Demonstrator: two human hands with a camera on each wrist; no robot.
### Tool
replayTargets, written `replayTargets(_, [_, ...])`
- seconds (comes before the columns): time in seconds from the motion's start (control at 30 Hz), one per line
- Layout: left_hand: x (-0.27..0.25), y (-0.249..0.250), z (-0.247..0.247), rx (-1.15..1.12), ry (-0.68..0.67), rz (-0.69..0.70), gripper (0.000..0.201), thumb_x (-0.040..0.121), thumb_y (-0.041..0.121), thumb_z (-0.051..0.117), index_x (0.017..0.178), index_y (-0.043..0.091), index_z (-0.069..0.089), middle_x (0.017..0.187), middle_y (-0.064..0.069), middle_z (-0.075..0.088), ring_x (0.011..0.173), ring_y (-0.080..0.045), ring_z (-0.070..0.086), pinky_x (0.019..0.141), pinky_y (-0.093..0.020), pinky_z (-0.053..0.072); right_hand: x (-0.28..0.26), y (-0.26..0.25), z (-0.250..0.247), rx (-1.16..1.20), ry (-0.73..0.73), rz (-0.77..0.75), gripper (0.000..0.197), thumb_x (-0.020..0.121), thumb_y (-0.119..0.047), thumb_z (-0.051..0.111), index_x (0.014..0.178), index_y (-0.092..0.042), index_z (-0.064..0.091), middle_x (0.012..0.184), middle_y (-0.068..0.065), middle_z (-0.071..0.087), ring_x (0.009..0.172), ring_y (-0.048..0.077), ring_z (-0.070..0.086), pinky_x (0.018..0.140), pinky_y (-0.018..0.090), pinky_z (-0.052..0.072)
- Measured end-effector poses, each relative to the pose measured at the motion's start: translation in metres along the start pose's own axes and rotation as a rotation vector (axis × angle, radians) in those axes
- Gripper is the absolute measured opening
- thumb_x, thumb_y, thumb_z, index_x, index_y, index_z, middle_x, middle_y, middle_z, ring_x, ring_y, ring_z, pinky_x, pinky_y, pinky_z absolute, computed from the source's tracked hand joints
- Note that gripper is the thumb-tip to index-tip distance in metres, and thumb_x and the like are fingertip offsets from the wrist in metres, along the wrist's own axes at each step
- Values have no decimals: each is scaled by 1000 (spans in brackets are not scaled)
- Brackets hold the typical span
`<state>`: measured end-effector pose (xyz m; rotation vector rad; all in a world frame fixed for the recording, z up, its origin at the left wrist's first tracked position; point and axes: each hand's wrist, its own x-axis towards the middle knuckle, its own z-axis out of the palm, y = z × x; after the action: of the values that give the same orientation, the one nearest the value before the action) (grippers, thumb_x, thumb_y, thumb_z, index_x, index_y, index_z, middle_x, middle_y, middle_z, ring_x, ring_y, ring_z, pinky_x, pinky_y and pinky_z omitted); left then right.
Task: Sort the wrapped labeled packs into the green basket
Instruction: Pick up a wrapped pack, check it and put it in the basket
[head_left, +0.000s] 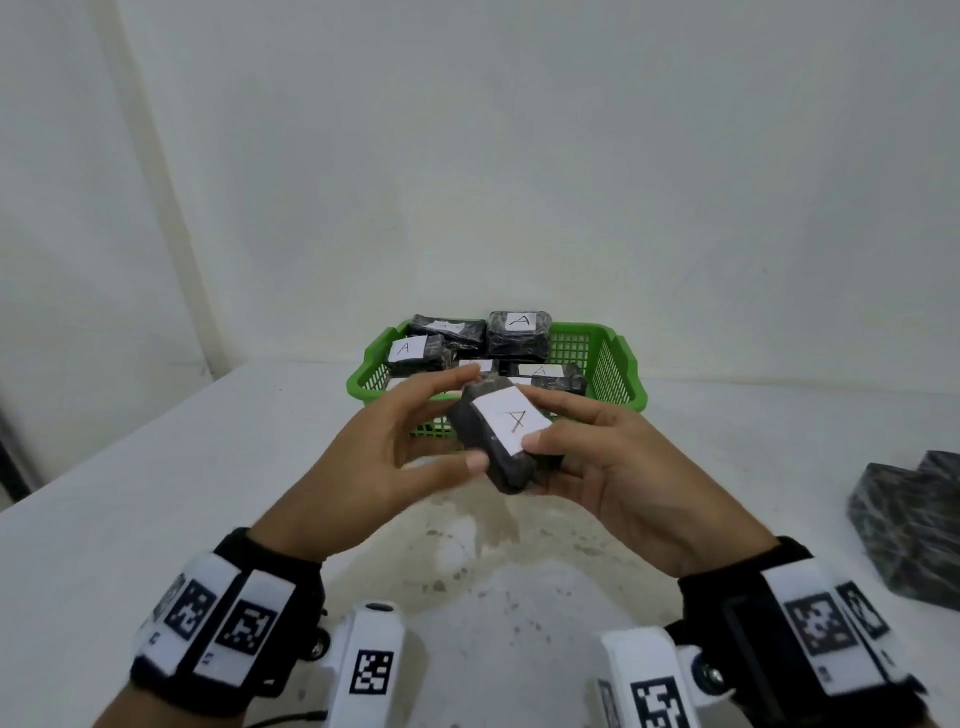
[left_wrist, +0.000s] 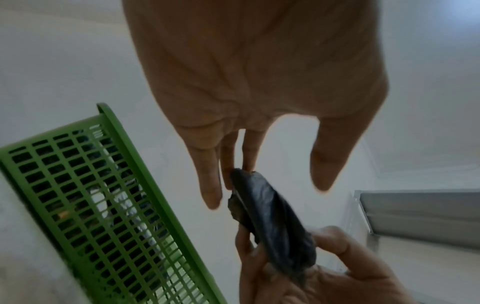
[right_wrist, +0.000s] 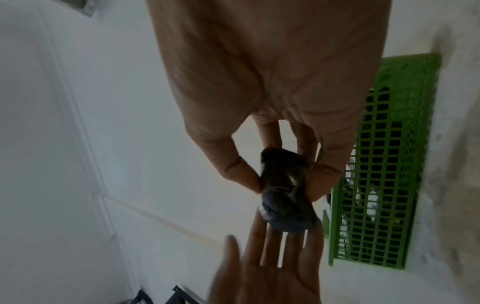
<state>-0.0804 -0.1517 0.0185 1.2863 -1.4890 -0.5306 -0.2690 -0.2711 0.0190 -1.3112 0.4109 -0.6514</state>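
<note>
The right hand (head_left: 618, 467) pinches a black pack (head_left: 498, 436) with an "A" label, above the table (head_left: 156, 493) before the basket (head_left: 618, 374). The left hand (head_left: 384, 457), fingers straight, only touches the pack.

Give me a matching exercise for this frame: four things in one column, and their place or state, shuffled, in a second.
Things:
1. held pack
2. green basket
3. unlabeled dark packs
4. left hand

Places or states:
a. at the table's right edge
b. fingers straight, touching the pack's left side
c. pinched in the right hand, "A" label up, in front of the basket
d. at the back of the table, holding several packs labeled "A"

Pairs: 1-c, 2-d, 3-a, 4-b
</note>
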Motion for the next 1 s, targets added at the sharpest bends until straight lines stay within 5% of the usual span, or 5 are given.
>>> replayTargets(0.2, [8, -4, 13, -81, 269, -39, 27, 90, 7, 71, 117, 9, 72, 105, -4, 80, 99, -19, 77, 84, -30, 62, 2, 4, 1, -122, 59, -34, 39, 91, 9, 64, 121, -15, 73, 110, 19, 78, 91, 28, 73, 80, 41, 62])
replayTargets(0.4, [10, -6, 11, -177, 357, -89, 27, 86, 7, 76, 112, 11, 73, 105, -8, 79, 100, -24, 76, 82, -33, 62, 8, 11, 12, 44, 182, 44, 28, 94, -11, 73, 119, 0, 68, 111, 25, 76, 85, 35, 74, 70, 40, 65])
replayTargets(0.67, [36, -5, -38, 84, 430, -256, 10, 91, 29, 74, 99, 25, 79, 93, 8, 78, 88, 0, 69, 80, -20, 48, 50, -20, -2, -204, 270, 26, 17, 95, -15, 73, 109, -5, 74, 108, 14, 77, 90, 27, 74, 65, 33, 63])
replayTargets(0.9, [108, -63, -85, 475, 398, -571, 51, 93, 29, 65, 140, 12, 55, 136, -9, 62, 117, -24, 60, 94, -31, 46, 133, -25, -3, -380, 281, 140, 26, 92, -9, 77, 114, 5, 71, 107, 19, 74, 88, 29, 72, 70, 39, 65])
replayTargets(1.0, [119, -89, -89, 463, 348, -664, 50, 100, 29, 56, 144, 7, 46, 141, -14, 57, 127, -31, 55, 95, -32, 43, 160, -20, 2, -508, 322, 128, 17, 89, -7, 80, 95, 8, 73, 102, 23, 73, 93, 37, 73, 86, 54, 63])
